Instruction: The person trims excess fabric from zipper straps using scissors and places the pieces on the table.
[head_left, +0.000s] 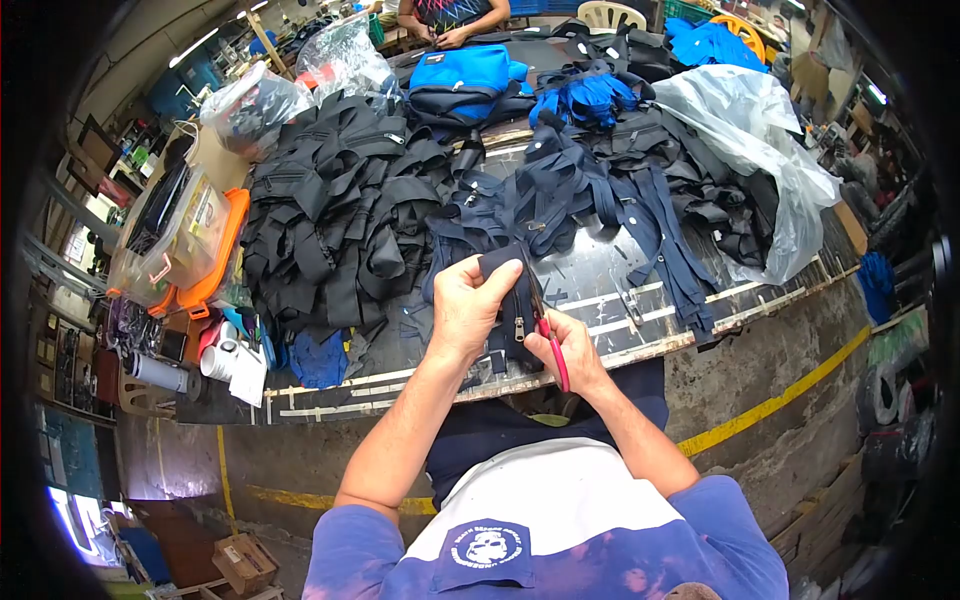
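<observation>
My left hand (466, 303) pinches the upper end of a dark zipper strip (513, 300) between thumb and fingers. A metal slider (519, 328) hangs near the strip's lower end. My right hand (572, 348) is closed around the red handle of a pair of scissors (559, 365). The blades point up along the strip's right edge; whether they touch the fabric I cannot tell. Just beyond my hands, navy zipper strips (560, 190) lie tangled on the table (590, 262). Small dark scraps are scattered on its surface.
A big heap of black fabric strips (340, 220) covers the table's left side. Clear plastic (745, 130) drapes over more black pieces at right. Behind are a blue bag (460, 78) and another person's hands (450, 38). A clear bin (180, 240) with orange edging stands far left.
</observation>
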